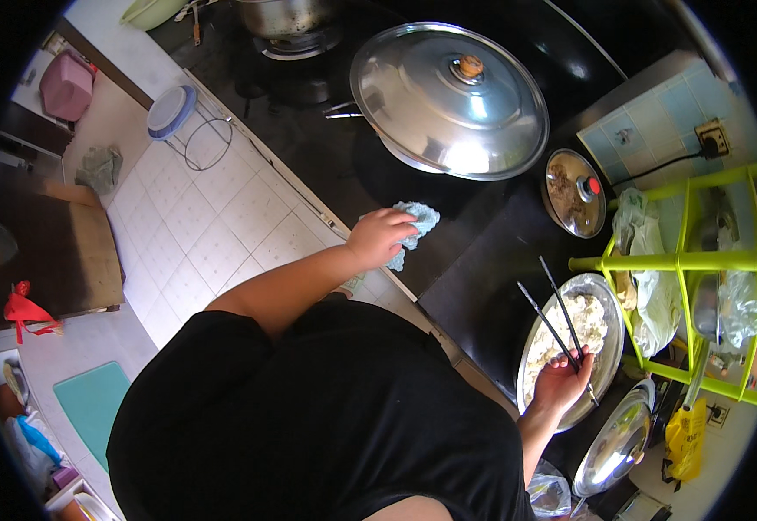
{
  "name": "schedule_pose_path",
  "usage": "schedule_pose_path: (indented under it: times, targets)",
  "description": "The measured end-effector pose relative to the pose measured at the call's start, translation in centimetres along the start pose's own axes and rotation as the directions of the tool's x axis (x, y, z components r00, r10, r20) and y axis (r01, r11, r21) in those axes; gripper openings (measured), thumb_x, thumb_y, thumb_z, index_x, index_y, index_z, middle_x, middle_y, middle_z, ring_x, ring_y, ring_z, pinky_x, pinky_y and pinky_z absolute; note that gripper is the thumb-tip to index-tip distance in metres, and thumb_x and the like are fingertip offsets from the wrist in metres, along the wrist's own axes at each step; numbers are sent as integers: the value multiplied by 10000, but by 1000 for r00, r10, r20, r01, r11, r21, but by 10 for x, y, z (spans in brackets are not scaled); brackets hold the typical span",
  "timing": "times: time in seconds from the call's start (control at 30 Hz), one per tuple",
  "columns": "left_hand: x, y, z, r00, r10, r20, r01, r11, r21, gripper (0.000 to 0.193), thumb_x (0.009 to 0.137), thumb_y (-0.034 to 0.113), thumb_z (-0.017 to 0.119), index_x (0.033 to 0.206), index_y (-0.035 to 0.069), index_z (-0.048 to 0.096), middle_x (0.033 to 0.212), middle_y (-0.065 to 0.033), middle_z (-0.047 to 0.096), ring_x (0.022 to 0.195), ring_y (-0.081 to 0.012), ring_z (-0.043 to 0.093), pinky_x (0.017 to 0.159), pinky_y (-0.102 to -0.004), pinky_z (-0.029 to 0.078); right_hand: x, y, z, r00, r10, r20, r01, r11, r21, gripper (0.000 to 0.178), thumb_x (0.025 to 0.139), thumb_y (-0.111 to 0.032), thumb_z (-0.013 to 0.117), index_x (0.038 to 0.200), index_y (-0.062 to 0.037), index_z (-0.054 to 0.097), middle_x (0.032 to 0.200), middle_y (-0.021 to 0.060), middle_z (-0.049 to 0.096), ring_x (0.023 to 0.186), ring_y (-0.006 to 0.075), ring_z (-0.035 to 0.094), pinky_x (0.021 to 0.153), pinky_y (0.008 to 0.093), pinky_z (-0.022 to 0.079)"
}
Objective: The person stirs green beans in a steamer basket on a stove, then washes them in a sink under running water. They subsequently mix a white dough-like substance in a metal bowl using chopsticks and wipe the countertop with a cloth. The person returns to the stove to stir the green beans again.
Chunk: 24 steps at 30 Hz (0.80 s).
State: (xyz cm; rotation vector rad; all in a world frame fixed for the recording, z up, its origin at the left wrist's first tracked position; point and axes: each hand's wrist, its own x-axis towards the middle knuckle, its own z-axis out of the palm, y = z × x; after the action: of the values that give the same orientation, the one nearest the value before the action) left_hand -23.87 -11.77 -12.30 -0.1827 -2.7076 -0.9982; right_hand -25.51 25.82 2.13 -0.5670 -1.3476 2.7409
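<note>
My left hand [382, 238] is closed on a light blue cloth [420, 220], which it presses to the front edge of the black countertop [370, 187]. In my right hand [562, 382] is a pair of dark chopsticks [545, 314], their tips spread apart and pointing away from me. That hand is over the near side of a large metal bowl [526, 369] holding pale, whitish food [580, 323]. Beyond the cloth sits a wide pan under a domed metal lid [431, 104] with a wooden knob.
A small glass-lidded dish [575, 193] stands right of the big pan. The green rack [635, 262] with bags rises at the right, beside another metal lid [613, 443]. A pot [287, 16] is on the far-left burner. A stool [172, 113] stands on the tiled floor.
</note>
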Motion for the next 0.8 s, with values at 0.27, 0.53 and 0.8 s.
schedule_pose_path:
  times: [0.27,0.53,0.8]
  targets:
    - [9,-151,-101,810,-477,-341,362,865,-348,362,891,160,530,1217,11,485,1148,-126,565,1060,-186,521,901,-301,424,12,33,42,996,45,73,-47,999,26,183,910,-281,493,919,-116,571,716,11,593,537,126,522,463,228,427]
    - [7,-128,-101,968,-225,-114,251,824,509,432,809,254,568,1233,225,493,1361,-77,362,1279,-323,283,1001,-578,211,26,67,82,976,67,206,-74,997,28,223,924,-309,464,953,-114,569,752,24,584,574,145,516,487,255,425]
    - [36,-297,-210,671,-611,-421,741,529,413,421,856,282,497,1274,282,456,1392,-35,338,1294,-314,258,1025,-556,185,20,80,95,994,37,99,-36,999,-17,237,929,-306,452,967,-112,583,763,30,590,574,150,519,495,251,432]
